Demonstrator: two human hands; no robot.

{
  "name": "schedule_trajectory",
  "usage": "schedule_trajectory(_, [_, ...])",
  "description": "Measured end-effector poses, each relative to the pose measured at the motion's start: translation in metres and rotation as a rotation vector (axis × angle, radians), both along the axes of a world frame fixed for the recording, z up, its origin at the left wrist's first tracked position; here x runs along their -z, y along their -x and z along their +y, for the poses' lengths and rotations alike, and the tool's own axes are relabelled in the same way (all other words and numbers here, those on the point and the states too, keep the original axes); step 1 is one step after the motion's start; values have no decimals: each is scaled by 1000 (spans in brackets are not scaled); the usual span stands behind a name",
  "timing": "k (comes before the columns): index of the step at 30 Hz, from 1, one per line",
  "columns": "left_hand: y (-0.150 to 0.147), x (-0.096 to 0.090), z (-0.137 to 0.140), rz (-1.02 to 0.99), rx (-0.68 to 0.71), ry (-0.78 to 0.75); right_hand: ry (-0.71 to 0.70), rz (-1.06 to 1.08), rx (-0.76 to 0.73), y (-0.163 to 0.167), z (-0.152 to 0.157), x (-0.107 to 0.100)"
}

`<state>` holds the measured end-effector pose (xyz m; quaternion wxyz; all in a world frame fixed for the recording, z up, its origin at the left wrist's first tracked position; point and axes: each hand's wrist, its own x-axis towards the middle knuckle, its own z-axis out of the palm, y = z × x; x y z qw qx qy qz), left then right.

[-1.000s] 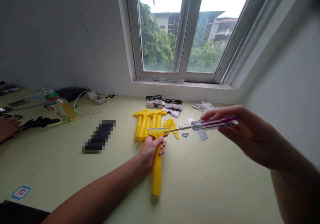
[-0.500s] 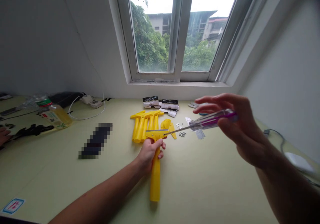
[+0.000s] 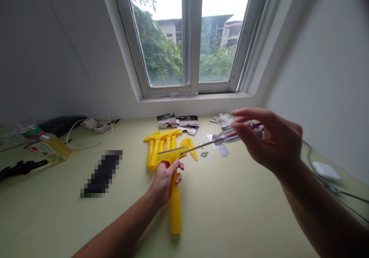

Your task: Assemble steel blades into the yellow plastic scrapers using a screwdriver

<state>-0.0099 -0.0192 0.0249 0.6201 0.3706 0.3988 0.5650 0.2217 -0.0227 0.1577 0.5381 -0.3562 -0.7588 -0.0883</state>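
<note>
My left hand [image 3: 164, 181] is wrapped round the neck of a yellow scraper [image 3: 175, 215], whose head with a thin metal blade [image 3: 171, 149] points away from me. In my right hand [image 3: 265, 143] is a screwdriver [image 3: 221, 138] with a clear and purple handle, gripped between thumb and fingers. Its tip meets the right side of the scraper's head, at a screw. Several more yellow scrapers [image 3: 157, 150] lie in a row just behind. Beside them are loose yellow head pieces [image 3: 193, 150], small screws [image 3: 204, 154], nuts [image 3: 198, 144] and thin metal blades [image 3: 222, 150].
Black-and-white packets [image 3: 188, 121] and a pale glove [image 3: 221, 119] lie by the wall under the window. To the left are a pixelated dark object [image 3: 102, 173], a bottle of yellow liquid [image 3: 52, 146] and a white charger [image 3: 89, 123]. A white box [image 3: 325, 171] and cables sit at right.
The view has swung to the right. My right fingers have closed in around the screwdriver handle, turning it. The scraper head has tilted slightly, and another person's hand at far left has left view.
</note>
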Motion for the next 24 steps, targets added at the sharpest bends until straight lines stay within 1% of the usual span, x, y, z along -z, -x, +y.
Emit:
schedule_trajectory(1, [0,-1,1,9,-13,-2,-17,-33,103,-1,1,0])
schedule_trajectory(2, [1,-1,1,19,-30,0,5,-74,161,-3,1,-1])
schedule_trajectory(3, [1,-2,2,28,-54,5,56,-122,164,-4,2,-3])
schedule_trajectory(4, [2,-2,3,36,-81,9,124,-171,116,-6,2,-4])
schedule_trajectory(6, [2,-2,5,50,-123,14,242,-240,-50,-8,1,-8])
schedule_trajectory(7, [2,-2,5,59,-134,11,262,-254,-111,-8,1,-8])
schedule_trajectory(8, [1,-2,6,69,-140,5,251,-256,-127,-8,0,-9])
schedule_trajectory(9, [1,-2,6,80,-143,-3,214,-251,-96,-8,0,-8])
schedule_trajectory(11, [0,-1,5,101,-153,-13,125,-249,64,-4,-2,-6])
schedule_trajectory(12, [0,-1,5,108,-162,-10,113,-262,146,-2,-4,-6])
schedule_trajectory(13, [0,0,6,112,-171,-3,129,-280,193,0,-5,-6])
schedule_trajectory(14, [0,1,6,112,-180,7,169,-303,196,1,-7,-6])
schedule_trajectory(15, [1,1,6,111,-189,16,215,-329,154,2,-8,-6])
schedule_trajectory(17, [1,2,6,106,-193,19,270,-367,6,1,-10,-9])
schedule_trajectory(18, [1,2,6,106,-193,13,263,-376,-48,0,-11,-9])
schedule_trajectory(19, [1,2,6,109,-193,8,242,-382,-67,-2,-11,-10])
schedule_trajectory(21, [0,2,4,121,-197,-1,211,-383,-1,-4,-12,-10])
schedule_trajectory(24, [-1,0,2,126,-210,-18,197,-357,215,-4,-13,-10])
